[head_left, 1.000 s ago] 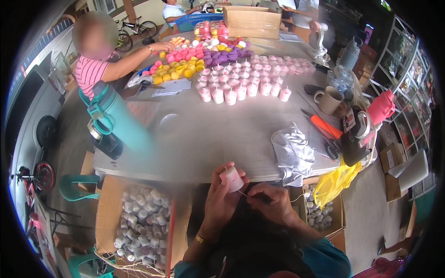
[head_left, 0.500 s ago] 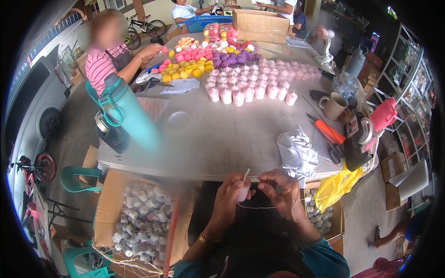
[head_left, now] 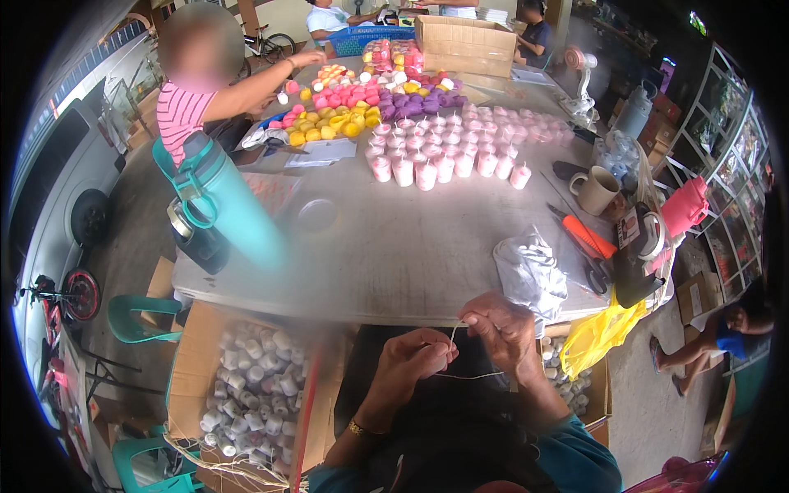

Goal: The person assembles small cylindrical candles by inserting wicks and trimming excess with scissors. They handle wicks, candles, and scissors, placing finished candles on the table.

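Observation:
Over my lap, at the table's near edge, my left hand (head_left: 413,355) is closed around a small pale candle (head_left: 437,360), mostly hidden by the fingers. A white wick (head_left: 454,332) rises from it to the pinched fingertips of my right hand (head_left: 503,330). A loose length of string (head_left: 468,377) hangs below and between both hands. Further up the table stand rows of pink-and-white candles (head_left: 425,174) with wicks sticking up. Behind them lie heaps of yellow pieces (head_left: 329,131), pink pieces (head_left: 341,100) and purple pieces (head_left: 415,105).
An open carton (head_left: 193,370) of small whitish candle pieces stands at left, another carton (head_left: 606,386) at right. A teal bottle (head_left: 234,201), a mug (head_left: 593,191), scissors (head_left: 597,275), an orange-handled tool (head_left: 588,237) and a grey cloth (head_left: 530,275) occupy the table. A co-worker (head_left: 193,107) sits far left.
My right hand has risen slightly and now pinches the wick's top. My left hand has turned, covering more of the candle. The co-worker's arm has stretched over the coloured heaps.

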The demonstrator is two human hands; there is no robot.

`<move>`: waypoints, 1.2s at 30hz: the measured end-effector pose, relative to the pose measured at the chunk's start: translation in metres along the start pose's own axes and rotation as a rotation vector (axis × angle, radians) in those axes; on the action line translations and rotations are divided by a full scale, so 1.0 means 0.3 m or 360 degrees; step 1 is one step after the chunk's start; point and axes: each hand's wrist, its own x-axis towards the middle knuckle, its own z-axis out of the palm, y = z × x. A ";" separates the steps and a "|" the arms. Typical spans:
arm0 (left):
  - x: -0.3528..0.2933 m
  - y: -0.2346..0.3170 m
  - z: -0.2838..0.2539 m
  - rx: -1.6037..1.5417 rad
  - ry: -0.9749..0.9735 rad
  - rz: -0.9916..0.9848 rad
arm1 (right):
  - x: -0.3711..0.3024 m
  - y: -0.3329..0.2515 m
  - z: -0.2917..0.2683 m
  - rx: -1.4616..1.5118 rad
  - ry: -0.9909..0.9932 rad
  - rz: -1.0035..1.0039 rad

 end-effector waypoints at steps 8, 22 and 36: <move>0.003 0.018 -0.012 -0.0263 -0.0150 0.0085 | -0.014 -0.024 0.032 -0.0278 0.0009 -0.0259; 0.012 0.050 0.012 0.1934 0.0362 0.1367 | -0.014 -0.017 0.043 -0.0381 -0.0236 -0.0244; -0.007 0.017 0.001 0.0626 0.0252 0.0590 | -0.019 -0.003 0.067 -0.0249 0.0005 -0.0544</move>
